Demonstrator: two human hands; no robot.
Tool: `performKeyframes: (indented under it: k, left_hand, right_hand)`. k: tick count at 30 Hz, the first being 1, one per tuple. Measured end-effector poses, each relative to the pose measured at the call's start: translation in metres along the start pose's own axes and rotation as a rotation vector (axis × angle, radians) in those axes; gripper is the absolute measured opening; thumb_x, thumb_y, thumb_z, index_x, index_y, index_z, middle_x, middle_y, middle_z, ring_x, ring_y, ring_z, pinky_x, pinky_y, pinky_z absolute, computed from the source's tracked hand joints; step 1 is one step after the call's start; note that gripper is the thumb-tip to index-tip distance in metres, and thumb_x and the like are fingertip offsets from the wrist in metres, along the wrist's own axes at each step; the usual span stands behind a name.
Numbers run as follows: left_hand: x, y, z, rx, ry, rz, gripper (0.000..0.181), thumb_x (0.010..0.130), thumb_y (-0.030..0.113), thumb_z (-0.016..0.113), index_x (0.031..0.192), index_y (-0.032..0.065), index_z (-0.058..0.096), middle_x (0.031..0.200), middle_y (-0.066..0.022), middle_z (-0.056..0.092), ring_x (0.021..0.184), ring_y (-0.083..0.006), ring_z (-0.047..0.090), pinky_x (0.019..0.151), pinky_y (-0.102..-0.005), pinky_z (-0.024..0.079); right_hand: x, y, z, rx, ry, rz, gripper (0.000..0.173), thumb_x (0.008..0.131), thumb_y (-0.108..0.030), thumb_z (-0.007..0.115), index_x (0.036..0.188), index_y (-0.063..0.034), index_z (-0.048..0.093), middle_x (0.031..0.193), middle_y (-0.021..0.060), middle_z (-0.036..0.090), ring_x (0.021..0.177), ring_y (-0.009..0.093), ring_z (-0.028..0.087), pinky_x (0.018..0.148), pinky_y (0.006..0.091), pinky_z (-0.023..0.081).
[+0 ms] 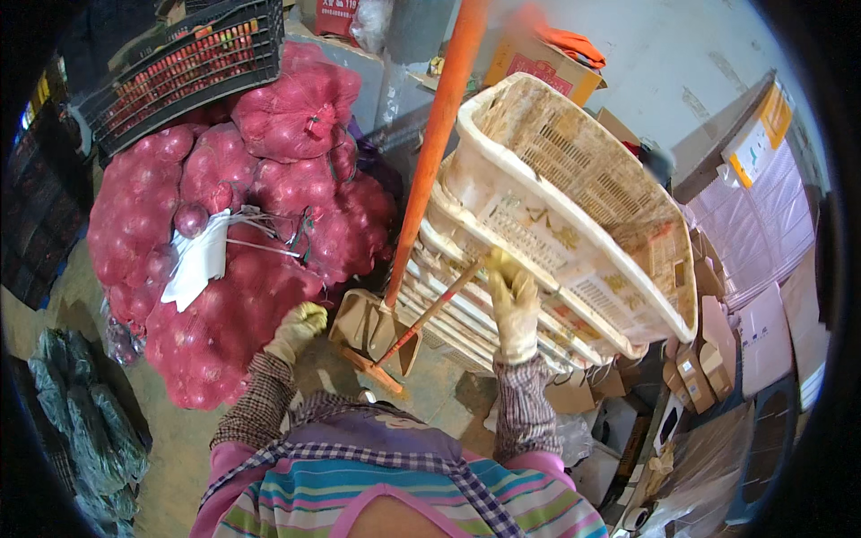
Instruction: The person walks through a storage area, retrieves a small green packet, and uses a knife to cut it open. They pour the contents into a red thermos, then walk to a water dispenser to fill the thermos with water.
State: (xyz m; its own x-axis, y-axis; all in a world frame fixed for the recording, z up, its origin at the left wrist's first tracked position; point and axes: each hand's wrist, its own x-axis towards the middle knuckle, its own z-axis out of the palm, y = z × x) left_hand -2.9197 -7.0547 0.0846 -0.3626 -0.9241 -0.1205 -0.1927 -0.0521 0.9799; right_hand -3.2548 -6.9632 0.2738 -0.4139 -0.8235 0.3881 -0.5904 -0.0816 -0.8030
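My left hand (301, 329), in a pale yellowish glove, is curled beside the red mesh sacks of onions (202, 343); nothing shows in it. My right hand (512, 302), in a similar glove, is raised against the stack of dirty white plastic crates (538, 222). Its fingers meet the upper end of a small broom's handle (437, 306); whether they grip it cannot be made out. The broom's orange head (373, 373) is low, by the dustpan (368, 323), whose thick orange pole (430, 148) rises past the crates. White sheets or bags (202, 259) and a loose onion (191, 220) lie on the sacks.
A black crate of red produce (188, 74) rests on the sacks at upper left. Greens in clear plastic (87, 417) lie at lower left. Cardboard boxes (713, 350) and plastic-wrapped sheets crowd the right. A printed carton (538, 67) with orange cloth stands behind the crates.
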Motion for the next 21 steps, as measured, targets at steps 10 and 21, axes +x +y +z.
performKeyframes:
  k: [10,21]
  left_hand:
    - [0.327,0.174,0.007,-0.312,-0.037,0.408,0.016,0.084,0.021,0.056,0.086,0.0049,0.058,0.070,0.0005,0.053,0.063,-0.0068,0.047,0.056,-0.0226,0.040]
    - [0.625,0.262,0.094,0.325,-0.044,0.294,0.030,0.080,0.029,0.058,0.099,0.0050,0.058,0.102,-0.0145,0.059,0.098,-0.0292,0.054,0.083,-0.0359,0.043]
  right_hand:
    - [0.186,-0.060,0.032,-0.298,0.243,-0.311,0.031,0.079,-0.005,0.058,0.110,-0.0028,0.054,0.098,0.0126,0.059,0.089,0.022,0.056,0.080,0.0326,0.045]
    - [0.184,-0.040,0.065,-0.622,0.474,0.191,0.034,0.085,-0.029,0.054,0.097,0.0013,0.060,0.075,0.0105,0.064,0.067,0.015,0.061,0.058,0.0262,0.048]
